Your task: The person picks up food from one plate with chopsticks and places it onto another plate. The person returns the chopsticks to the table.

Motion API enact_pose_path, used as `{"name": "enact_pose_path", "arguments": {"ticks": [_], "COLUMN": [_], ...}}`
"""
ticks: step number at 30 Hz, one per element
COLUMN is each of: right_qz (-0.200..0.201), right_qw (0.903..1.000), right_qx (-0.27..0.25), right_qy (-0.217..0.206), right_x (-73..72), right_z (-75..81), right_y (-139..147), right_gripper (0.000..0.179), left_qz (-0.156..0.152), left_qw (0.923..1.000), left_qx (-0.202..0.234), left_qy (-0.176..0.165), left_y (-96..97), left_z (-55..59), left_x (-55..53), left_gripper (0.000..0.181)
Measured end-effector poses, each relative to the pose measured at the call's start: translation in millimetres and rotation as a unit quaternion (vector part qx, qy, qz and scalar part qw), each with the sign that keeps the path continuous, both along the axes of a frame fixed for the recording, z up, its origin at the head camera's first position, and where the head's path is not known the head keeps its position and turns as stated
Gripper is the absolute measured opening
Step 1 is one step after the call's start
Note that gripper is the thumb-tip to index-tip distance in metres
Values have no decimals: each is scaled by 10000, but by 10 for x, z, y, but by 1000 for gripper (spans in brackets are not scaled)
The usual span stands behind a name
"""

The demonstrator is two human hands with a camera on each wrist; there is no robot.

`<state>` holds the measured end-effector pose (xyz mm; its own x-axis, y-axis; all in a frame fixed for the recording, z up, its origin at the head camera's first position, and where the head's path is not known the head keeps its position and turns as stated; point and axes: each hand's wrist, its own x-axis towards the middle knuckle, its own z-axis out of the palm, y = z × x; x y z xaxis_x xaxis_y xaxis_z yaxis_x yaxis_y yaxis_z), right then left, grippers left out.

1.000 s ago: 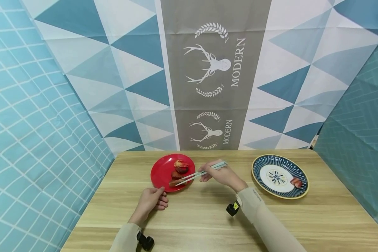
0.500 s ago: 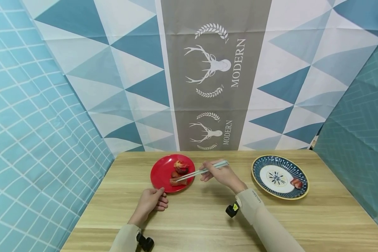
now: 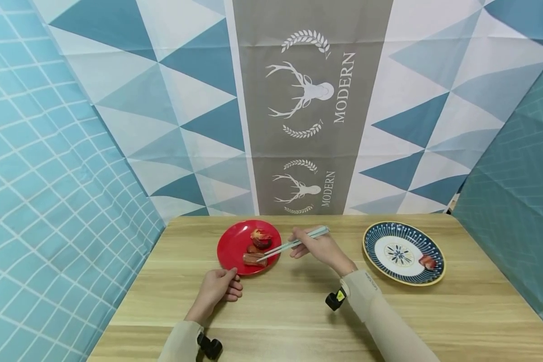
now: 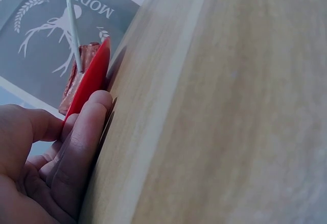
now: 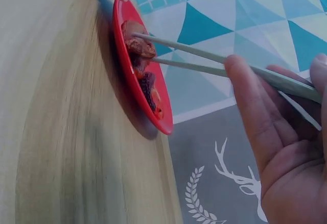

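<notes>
1. One thumb above and fingers below, the left hand [image 3: 218, 289] pinches the near rim of the red plate [image 3: 232, 249] on the worktop [image 3: 271, 317].
2. On that plate's near right part lies the front meat piece [image 3: 251, 259], its long axis running roughly side to side; the left hand is the nearer one.
3. Behind it sit a second piece [image 3: 253, 249] and a dark-and-orange piece [image 3: 260, 239].
4. Chopsticks [image 3: 294, 244] slant leftward, tips slightly parted at the front meat piece; whether they clasp it cannot be told.
5. The right hand [image 3: 321, 249] curls its grip round the chopsticks; the front meat piece lies leftward, slightly nearer the person.
6. Well apart, the patterned plate [image 3: 399, 255] bears a reddish piece [image 3: 427, 262].
</notes>
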<state>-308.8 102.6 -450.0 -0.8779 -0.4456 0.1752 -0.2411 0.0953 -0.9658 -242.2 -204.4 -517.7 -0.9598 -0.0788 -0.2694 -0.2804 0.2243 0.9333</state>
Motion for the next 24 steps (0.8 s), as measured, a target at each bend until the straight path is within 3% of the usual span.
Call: {"name": "enact_pose_path", "arguments": {"ticks": [4,9,13,18,24], "right_qz": [-31,7,23,19,707], "right_qw": [9999,9994,9996,9996,9938], "right_qx": [-105,-219,-134,-40,84], "right_qy": [30,-275,-261,283,857], "right_x": [7,10,22,67,114], "right_z": [0,-46,-30,-1,-6], "right_y": [13,-56,-91,-70,-64], "right_gripper": [49,55,51,37,24], "left_qz": [-1,12,50,34,12], "left_qw": [10000,10000,10000,10000,10000], "left_qx": [4,-6,-11,-1,66], "left_qy": [42,25,-6,-8,19], "left_y": [4,14,21,24,3], "left_z": [-3,-11,-7,0,2], "left_x": [-12,-10,-7,-6,-13], "left_gripper": [35,35,35,35,35]}}
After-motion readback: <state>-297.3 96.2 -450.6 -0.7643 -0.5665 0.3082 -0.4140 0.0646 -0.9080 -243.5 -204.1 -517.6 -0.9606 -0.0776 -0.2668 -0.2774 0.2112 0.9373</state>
